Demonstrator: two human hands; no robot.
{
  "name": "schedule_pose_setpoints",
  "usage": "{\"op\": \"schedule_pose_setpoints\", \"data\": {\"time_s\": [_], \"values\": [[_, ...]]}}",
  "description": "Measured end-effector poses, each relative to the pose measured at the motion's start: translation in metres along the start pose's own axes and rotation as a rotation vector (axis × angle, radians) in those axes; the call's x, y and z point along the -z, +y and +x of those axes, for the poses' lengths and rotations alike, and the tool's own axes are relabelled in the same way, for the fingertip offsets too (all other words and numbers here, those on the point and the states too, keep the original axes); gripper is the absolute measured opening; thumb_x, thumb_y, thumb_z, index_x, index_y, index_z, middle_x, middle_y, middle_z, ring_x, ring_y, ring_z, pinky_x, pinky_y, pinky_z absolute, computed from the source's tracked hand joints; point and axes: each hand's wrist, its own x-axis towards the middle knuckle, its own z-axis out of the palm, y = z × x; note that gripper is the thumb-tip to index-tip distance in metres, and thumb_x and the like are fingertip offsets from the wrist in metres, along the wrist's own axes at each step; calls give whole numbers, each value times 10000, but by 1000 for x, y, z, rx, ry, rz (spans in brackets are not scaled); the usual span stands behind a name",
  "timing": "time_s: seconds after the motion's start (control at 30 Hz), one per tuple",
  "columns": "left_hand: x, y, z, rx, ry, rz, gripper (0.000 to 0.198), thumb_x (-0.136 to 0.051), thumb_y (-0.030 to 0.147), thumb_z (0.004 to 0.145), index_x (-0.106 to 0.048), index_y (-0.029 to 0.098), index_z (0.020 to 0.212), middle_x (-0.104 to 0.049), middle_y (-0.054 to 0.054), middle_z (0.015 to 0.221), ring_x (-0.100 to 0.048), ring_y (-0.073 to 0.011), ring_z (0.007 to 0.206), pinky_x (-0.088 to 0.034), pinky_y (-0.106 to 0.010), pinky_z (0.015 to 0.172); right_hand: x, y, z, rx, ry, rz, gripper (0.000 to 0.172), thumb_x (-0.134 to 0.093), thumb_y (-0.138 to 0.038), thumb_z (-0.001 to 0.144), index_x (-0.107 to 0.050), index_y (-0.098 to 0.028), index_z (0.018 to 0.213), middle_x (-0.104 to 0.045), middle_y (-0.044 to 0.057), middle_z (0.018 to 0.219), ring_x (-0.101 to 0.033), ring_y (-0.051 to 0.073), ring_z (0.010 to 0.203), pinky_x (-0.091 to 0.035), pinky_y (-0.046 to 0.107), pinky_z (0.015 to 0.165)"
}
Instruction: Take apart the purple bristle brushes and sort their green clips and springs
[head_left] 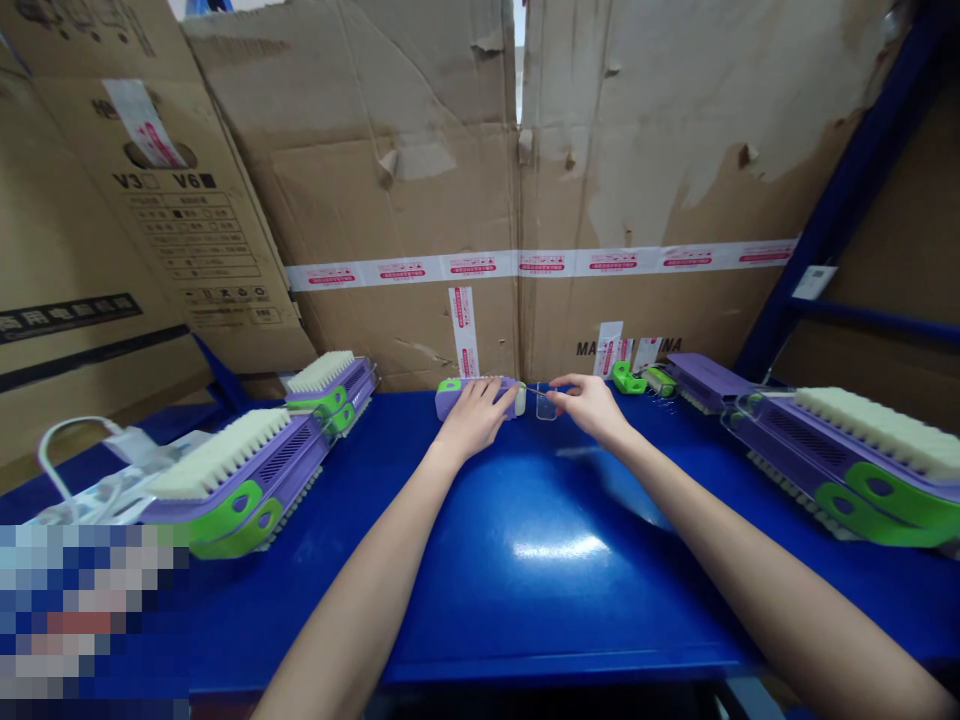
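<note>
Cardboard sheets: standing behind the tabletop's far edge, taped across; presumably a screen.

Tabletop: blue, glossy, carrying all below.

Brush stack, right edge: purple and green, cream bristles facing up and down; apparently paired back to back to nest compactly.

Brush stack, left edge: same make and pairing.

Smaller-looking brush stack, far left corner: likewise paired. The stacks seem set at the sides to leave the middle for working.

Purple piece, far right corner: lying flat.

Left hand: fingers closed over the held unit, probably steadying it.

Right hand: thumb and fingertips pinching a thin rod, likely for fine control.

Held unit: purple with green, at the middle of the far edge, under the left hand.

Clear plastic piece: box-like, just below the right fingertips; contents, if any, cannot be told.

Green part: near the far edge, right of the right hand.

Thin rod: kind unclear.
</note>
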Motion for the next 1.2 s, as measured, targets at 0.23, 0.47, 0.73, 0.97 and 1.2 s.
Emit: {"op": "schedule_pose_setpoints", "data": {"time_s": [0.23, 0.47, 0.73, 0.97, 1.2], "values": [[-2, 0, 1, 25, -3, -31, 467, -480, 208, 881, -435, 152, 1342, -483, -170, 1324, -439, -291, 1187, -359, -453, 999, -9, 10, 1, 12, -32, 21, 273, -573, -278, 778, -683, -116, 968, -645, 20, 547, -603, 149, 600, -415, 237, 594], [0, 6, 2, 96, -28, -21, 486, -524, 261, 865, -457, 251, 1346, -485, -152, 1260, -449, -308, 1131, -367, -481, 943, -22, 13, -6, 52, -108, -34, 315, -444, -292, 872, -644, -133, 1055, -620, -3, 515, -608, 148, 585, -408, 228, 580], [-2, 12, 5, 138, -43, 12, 575, -582, 346, 831, -422, 228, 1370, -496, -153, 1186, -444, -319, 1103, -350, -476, 947, -20, 15, -5, 54, -65, 14, 339, -473, -295, 846, -620, -129, 1103, -561, -30, 460, -560, 138, 489, -387, 227, 518], [-2, 14, 8, 149, -48, 49, 585, -601, 317, 819, -422, 204, 1365, -498, -158, 1186, -449, -324, 1101, -355, -474, 951, -23, 25, -2, 76, -84, 16, 369, -445, -332, 860, -621, -120, 1104, -501, -52, 433, -513, 133, 448, -396, 234, 533], [-4, 17, 9, 182, -45, 57, 569, -588, 310, 824, -421, 222, 1360, -495, -160, 1200, -436, -331, 1123, -340, -502, 964, -24, 30, 0, 101, -76, -27, 382, -432, -333, 870, -624, -125, 1126, -571, -23, 522, -535, 136, 498, -428, 246, 605]]}}
